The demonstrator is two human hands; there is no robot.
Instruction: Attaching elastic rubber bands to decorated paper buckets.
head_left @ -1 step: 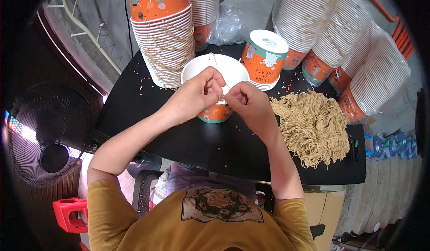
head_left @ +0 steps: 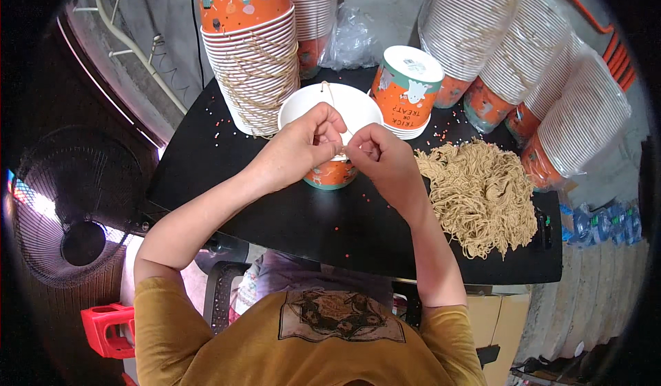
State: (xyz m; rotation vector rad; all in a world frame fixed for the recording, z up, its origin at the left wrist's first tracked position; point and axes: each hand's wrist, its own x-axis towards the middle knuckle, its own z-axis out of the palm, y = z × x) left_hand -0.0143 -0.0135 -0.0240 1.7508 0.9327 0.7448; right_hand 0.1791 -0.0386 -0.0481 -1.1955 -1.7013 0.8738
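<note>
An orange paper bucket (head_left: 335,173) with a white inside stands upright before me on the black table. From a hole at its far rim, a tan cord (head_left: 332,97) crosses the opening toward my hands. My left hand (head_left: 311,135) is closed in a pinch at the near rim, touching the cord's end there. Beside it my right hand (head_left: 387,157) pinches at the same spot, its fingertips almost meeting the left ones. The fingers partly hide the cord and the rim between them.
A tan cord pile (head_left: 482,200) lies to the right. Behind are an upturned bucket (head_left: 407,93), a tall bucket stack (head_left: 251,62) wound with cords at left, and plastic-wrapped stacks (head_left: 527,62) at right. Small punched dots (head_left: 337,228) dot the table (head_left: 289,227). A fan (head_left: 76,207) stands left.
</note>
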